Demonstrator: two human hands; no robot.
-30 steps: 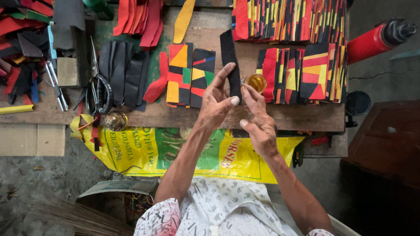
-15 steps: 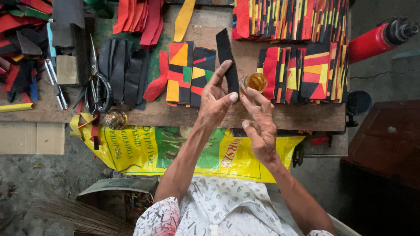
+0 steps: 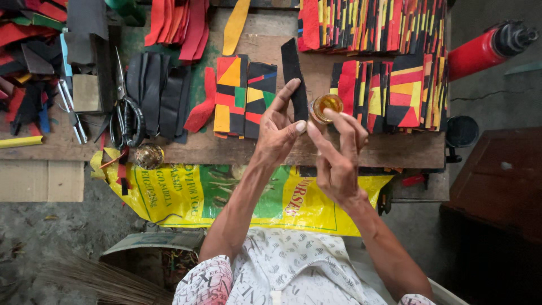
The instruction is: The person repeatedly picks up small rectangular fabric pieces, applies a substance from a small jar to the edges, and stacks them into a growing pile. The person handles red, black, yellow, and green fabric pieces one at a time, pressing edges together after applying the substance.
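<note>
My left hand [image 3: 278, 133] pinches a black strip [image 3: 293, 74] that stands upright above the wooden board [image 3: 226, 149]. My right hand [image 3: 337, 155] is close beside it, fingers spread, with a fingertip over a small open jar of amber glue [image 3: 326, 105]. The right hand holds nothing that I can see. Two patchwork pieces in red, yellow, black and green [image 3: 244, 93] lie just left of the left hand. More patchwork pieces [image 3: 395, 93] lie to the right of the jar.
Scissors [image 3: 123, 110] and black strips [image 3: 161, 93] lie at the board's left, red strips [image 3: 178, 20] above them. A round brass lid [image 3: 149, 156] sits near the front edge. A yellow-green sack [image 3: 186, 192] hangs below. A red cylinder [image 3: 480, 51] is at the right.
The left hand has lifted the black strip slightly higher and straighter. The right hand has moved up and its fingertip now reaches over the glue jar.
</note>
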